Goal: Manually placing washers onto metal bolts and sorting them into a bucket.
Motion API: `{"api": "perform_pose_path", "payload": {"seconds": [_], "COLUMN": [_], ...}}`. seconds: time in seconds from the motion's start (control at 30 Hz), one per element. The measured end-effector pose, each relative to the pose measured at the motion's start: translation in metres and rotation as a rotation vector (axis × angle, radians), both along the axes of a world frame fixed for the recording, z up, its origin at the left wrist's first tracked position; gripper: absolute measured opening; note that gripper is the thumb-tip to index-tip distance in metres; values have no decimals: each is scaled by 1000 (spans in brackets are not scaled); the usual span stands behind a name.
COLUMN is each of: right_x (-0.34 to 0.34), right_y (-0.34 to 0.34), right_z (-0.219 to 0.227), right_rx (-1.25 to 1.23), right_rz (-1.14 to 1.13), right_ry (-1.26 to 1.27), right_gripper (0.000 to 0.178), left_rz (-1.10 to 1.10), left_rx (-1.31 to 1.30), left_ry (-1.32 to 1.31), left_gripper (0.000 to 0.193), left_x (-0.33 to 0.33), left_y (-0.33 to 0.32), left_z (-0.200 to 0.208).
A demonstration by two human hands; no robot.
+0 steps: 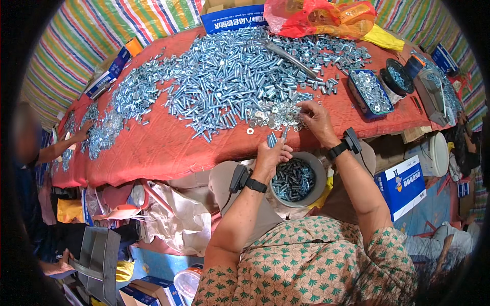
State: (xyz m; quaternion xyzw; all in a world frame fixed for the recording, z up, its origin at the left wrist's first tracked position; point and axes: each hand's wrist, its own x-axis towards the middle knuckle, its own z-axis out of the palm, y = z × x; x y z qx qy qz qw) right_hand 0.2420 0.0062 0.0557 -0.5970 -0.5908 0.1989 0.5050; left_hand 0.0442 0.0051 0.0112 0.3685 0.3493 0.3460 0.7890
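Observation:
My left hand [272,157] is closed around a few silver bolts [272,139], their ends sticking up past my fingers at the table's front edge. To its right, my right hand [317,123] reaches over a spread of flat washers [275,116], its fingers bent together at the right side of them. Anything between those fingertips is too small to make out. Beyond the washers lies a large heap of silver bolts and sleeves [219,76]. Below my hands, between my knees, stands a grey bucket [320,179] with dark and silver fasteners in it.
The table has a red cloth [153,148]. A metal bar [292,59] lies across the heap. At right are a blue tray [390,108] of washers and a black bowl [388,81]. Orange-red plastic bags [326,18] lie behind. Another person's hand [87,126] works at far left.

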Motion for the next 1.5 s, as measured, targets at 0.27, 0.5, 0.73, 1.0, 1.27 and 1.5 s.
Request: {"api": "perform_pose_path", "payload": {"seconds": [0.27, 0.5, 0.73, 1.0, 1.27, 1.5], "right_x": [-21, -30, -34, -37, -45, -34], "right_y": [-25, -25, -16, -6, -27, -36], "right_z": [7, 1, -15, -21, 0, 8], "right_rx": [58, 270, 139, 76, 99, 432], "right_rz": [132, 107, 117, -52, 17, 223], "right_ry": [-96, -329, -524, -260, -108, -587], "right_gripper": [34, 45, 47, 39, 34, 42], "left_rz": [-77, 60, 194, 123, 31, -26], "left_rx": [-60, -57, 10, 12, -17, -38], "left_ry": [-135, -153, -145, -67, -78, -194], "left_gripper": [23, 25, 21, 21, 18, 12], "left_x": [10, 13, 4, 4, 7, 9], "left_y": [-4, -4, -1, -5, -12, -13], "left_z": [1, 1, -4, 2, 6, 0]}}
